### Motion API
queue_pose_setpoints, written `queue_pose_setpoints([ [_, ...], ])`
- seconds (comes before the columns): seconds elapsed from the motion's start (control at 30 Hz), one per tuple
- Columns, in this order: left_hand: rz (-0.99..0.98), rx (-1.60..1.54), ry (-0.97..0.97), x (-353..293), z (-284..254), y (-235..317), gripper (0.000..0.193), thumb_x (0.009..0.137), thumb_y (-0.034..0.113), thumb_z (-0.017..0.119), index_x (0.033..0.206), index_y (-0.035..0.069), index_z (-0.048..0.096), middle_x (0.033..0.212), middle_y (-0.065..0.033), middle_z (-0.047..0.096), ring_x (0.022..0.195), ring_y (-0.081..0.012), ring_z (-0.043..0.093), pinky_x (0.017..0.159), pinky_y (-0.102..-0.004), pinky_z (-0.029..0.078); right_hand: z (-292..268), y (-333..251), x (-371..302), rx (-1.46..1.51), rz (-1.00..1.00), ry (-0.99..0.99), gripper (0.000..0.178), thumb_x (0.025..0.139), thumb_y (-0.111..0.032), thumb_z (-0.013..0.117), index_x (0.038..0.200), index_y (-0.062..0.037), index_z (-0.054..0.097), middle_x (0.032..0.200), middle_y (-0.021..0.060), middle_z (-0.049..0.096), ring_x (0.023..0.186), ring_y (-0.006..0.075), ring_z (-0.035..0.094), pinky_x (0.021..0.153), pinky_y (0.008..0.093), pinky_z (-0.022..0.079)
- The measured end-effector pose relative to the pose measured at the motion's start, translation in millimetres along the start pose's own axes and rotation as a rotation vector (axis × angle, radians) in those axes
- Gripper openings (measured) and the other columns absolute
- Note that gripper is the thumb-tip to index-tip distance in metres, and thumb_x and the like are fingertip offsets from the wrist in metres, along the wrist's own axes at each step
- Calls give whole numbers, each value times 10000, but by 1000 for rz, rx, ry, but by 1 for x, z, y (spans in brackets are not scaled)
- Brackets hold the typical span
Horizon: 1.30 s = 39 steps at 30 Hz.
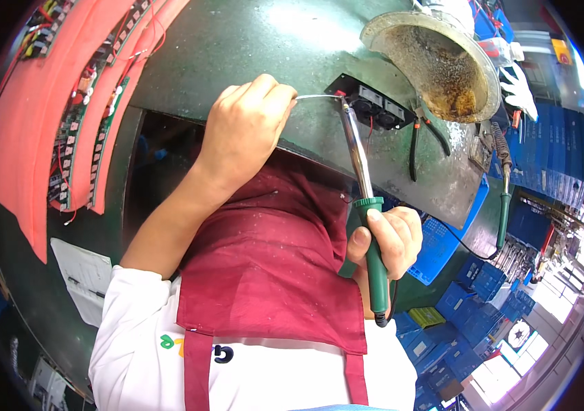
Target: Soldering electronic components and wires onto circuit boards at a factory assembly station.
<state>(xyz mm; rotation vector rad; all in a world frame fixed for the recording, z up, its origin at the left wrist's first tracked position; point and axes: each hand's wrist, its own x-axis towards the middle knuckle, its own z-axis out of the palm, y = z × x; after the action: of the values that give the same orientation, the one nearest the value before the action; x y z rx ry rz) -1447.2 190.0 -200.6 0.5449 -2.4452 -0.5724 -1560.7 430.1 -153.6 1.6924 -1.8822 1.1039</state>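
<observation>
My right hand [394,240] is wrapped round the green handle of a soldering iron [358,154]. The iron slants up and to the left, its tip at the left end of a black panel [374,103] with several dark sockets, close to a small red part [340,93]. Pinched in my left hand [251,123] is a thin silvery wire that looks like solder [318,96]; its far end meets the iron's tip. A thin red wire [370,127] hangs from the panel's near side. Pliers [424,140] with dark handles lie open just right of the panel.
A metal fume hood [436,61] hangs over the table at the far right. Pink foam trays [31,157] with circuit boards stand at the left. Another green-handled iron [503,212] rests in a coiled holder on the right, near a blue tray [436,246]. Blue bins [456,329] are stacked beyond.
</observation>
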Motion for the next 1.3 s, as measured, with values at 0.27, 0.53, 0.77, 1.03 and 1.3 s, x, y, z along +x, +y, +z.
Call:
queue_pose_setpoints([
  [0.27, -22, -23, 31, 4, -8, 1, 77, 985, 127, 758, 1039, 74, 748, 949, -106, 707, 830, -328, 715, 758, -430, 564, -16, 0, -2, 18, -14, 43, 252, 999, -228, 760, 1108, -8, 706, 731, 68, 643, 590, 227, 591, 598, 368, 494],
  [0.53, -161, 180, 189, 55, -6, -46, 143, 1007, 234, 722, 991, 96, 753, 966, -108, 738, 862, -371, 741, 768, -489, 593, -28, 23, -39, 114, 410, 386, 434, 1152, -367, 583, 1352, 10, 503, 1012, 296, 759, 772, 313, 760, 712, 386, 654],
  [0.77, -177, 414, 36, 114, 2, -68, 195, 1006, 282, 677, 988, 103, 752, 1019, -136, 766, 944, -363, 760, 830, -498, 616, -61, 32, -38, 160, 397, 185, 194, 1099, -162, 699, 1209, -19, 628, 1153, 242, 759, 1043, 324, 760, 945, 425, 636],
  [1.03, -47, 350, 10, 72, -170, 14, 254, 969, 301, 772, 1035, 62, 715, 964, -159, 725, 932, -365, 749, 826, -489, 596, -63, -30, 7, 61, 376, 333, 232, 1115, -134, 584, 1217, 62, 654, 1059, 228, 779, 941, 302, 761, 892, 421, 616],
  [1.3, -416, 940, 55, 20, -441, -73, 237, 1013, 213, 651, 1131, 69, 798, 1146, -153, 801, 1030, -416, 750, 903, -506, 588, -93, -40, 5, 99, 317, 397, 350, 1147, -244, 541, 1272, 76, 604, 990, 221, 746, 850, 296, 749, 813, 378, 623],
])
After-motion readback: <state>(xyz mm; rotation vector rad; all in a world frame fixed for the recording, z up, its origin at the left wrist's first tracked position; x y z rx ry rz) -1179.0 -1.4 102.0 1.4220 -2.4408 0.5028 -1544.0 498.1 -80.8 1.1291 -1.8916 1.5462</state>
